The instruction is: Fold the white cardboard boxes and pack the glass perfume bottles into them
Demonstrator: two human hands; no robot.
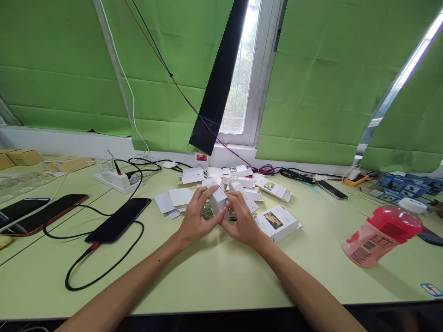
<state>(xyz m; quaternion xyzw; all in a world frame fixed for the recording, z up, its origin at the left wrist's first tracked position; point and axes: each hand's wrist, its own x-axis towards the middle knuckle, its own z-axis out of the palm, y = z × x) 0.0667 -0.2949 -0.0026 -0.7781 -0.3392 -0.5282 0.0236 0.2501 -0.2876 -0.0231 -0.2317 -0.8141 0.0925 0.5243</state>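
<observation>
Both hands are on it: the left hand [194, 220] and right hand [242, 221] meet around a small white box [218, 200] just above the table [214, 272], mid-width and a little past the middle toward the far edge. Left fingers curl over the box's top and side, right fingers pinch its near lower corner, so both are gripping it. Something greenish [207, 212] shows behind the left fingers; what it is I cannot tell. Beyond the hands lies a scatter of flat cartons [194, 175], and a printed carton [277, 223] sits just beside the right hand. A phone [118, 220] on a black cable [104, 269] lies toward the left edge, with a pink bottle [382, 235] tipped over near the right edge.
</observation>
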